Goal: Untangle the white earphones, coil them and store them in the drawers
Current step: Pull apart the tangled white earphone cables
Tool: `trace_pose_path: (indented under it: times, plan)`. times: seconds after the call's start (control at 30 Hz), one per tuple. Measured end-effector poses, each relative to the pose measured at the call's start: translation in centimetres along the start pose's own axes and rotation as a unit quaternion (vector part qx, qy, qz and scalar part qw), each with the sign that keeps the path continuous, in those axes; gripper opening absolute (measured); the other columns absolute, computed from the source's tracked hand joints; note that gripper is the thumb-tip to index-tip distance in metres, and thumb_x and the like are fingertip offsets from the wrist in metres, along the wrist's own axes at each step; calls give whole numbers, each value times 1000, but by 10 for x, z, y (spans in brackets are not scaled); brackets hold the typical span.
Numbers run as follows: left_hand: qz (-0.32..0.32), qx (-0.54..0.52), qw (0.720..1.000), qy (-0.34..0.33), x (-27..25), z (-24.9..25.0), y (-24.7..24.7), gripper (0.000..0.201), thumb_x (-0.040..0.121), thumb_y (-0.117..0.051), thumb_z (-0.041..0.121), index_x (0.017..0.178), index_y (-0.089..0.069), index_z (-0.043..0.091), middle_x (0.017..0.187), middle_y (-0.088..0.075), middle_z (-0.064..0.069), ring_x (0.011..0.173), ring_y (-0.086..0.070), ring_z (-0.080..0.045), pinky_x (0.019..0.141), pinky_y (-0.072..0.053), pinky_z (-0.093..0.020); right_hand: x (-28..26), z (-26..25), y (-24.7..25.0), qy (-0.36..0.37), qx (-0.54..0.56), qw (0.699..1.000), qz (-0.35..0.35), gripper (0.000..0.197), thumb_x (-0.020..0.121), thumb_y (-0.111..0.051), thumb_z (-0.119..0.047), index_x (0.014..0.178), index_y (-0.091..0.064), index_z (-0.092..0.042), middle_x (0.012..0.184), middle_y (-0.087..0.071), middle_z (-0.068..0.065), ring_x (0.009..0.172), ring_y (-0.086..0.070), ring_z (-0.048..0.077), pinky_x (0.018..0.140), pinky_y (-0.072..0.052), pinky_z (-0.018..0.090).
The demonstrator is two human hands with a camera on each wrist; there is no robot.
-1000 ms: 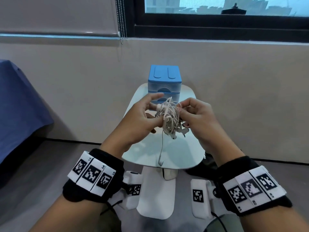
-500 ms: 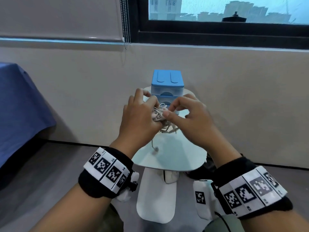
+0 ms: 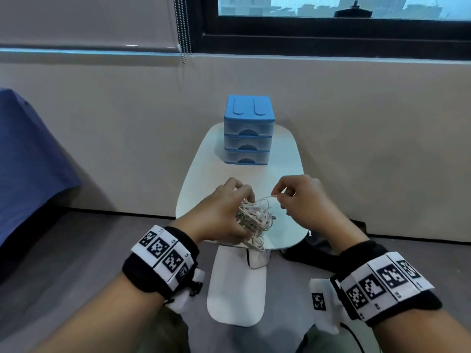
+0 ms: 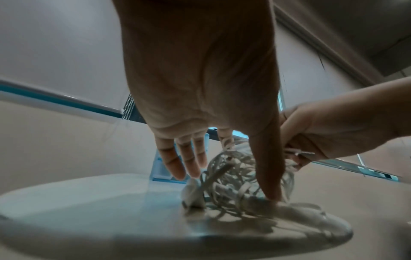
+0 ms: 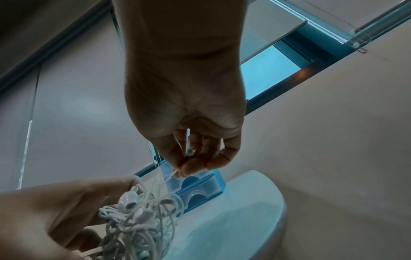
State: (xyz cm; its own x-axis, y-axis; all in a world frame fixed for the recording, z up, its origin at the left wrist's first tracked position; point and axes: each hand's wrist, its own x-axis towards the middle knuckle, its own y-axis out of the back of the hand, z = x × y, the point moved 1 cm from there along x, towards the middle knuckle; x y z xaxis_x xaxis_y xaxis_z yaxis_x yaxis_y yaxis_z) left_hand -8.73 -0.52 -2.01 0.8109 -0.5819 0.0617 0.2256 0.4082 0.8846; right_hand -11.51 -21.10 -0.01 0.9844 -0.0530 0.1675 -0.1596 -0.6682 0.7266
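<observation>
White tangled plastic-corded earphones [image 3: 254, 220] sit bunched at the small white bench's [image 3: 285, 159] near edge, the left hand [image 3: 219, 217] gripping the clump steady so the right hand's [image 3: 303, 200] pinching fingers [image 5: 189, 168] can draw one strand free

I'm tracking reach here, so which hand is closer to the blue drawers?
Right. The right hand sits just in front of the drawers, pinching a strand of the earphones. The left hand grips the tangle lower down, further off.
</observation>
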Motion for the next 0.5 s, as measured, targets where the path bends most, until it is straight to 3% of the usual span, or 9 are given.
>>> trace_pose_path:
  times: [0.1, 0.2, 0.27, 0.4, 0.5]
  plan:
    - [-39, -26, 999, -18, -4, -4, 6, 57, 75, -80, 22, 124, -53, 35, 121, -45, 11, 103, -54, -9, 90, -49, -27, 0, 1, 2, -5, -6, 1000, -21, 21, 89, -60, -7, 78, -70, -22, 67, -65, -3, 67, -68, 23, 56, -50, 27]
    - [-27, -46, 998, -29, -3, -7, 8, 55, 79, -76, 13, 126, -54, 33, 119, -53, 9, 102, -54, -7, 90, -48, -25, 4, -1, 2, 12, -9, 999, -40, 13, 92, -66, -15, 83, -73, -22, 65, -63, -5, 55, -57, 5, 49, -38, 15]
    - [-15, -59, 998, -29, -3, -9, 9, 51, 82, -75, 11, 125, -55, 31, 118, -58, 7, 101, -55, -7, 91, -49, -26, 8, -2, 1, 21, 3, 999, -46, 11, 93, -68, -18, 85, -75, -22, 66, -63, -3, 50, -50, 4, 46, -36, 13]
    - [11, -85, 996, -30, -3, -9, 8, 45, 82, -70, 4, 118, -60, 29, 110, -63, 9, 94, -62, -9, 84, -55, -34, 15, -5, -1, 36, -26, 995, -84, 11, 90, -72, -19, 82, -76, -24, 65, -61, -3, 59, -49, 10, 54, -39, 22]
    - [22, -106, 993, -38, 0, -10, 10, 39, 82, -68, -1, 111, -65, 26, 105, -67, 8, 90, -65, -10, 80, -57, -39, 22, -2, 2, 42, -41, 992, -111, 13, 90, -73, -18, 81, -76, -27, 63, -58, -7, 57, -47, 6, 55, -38, 19]
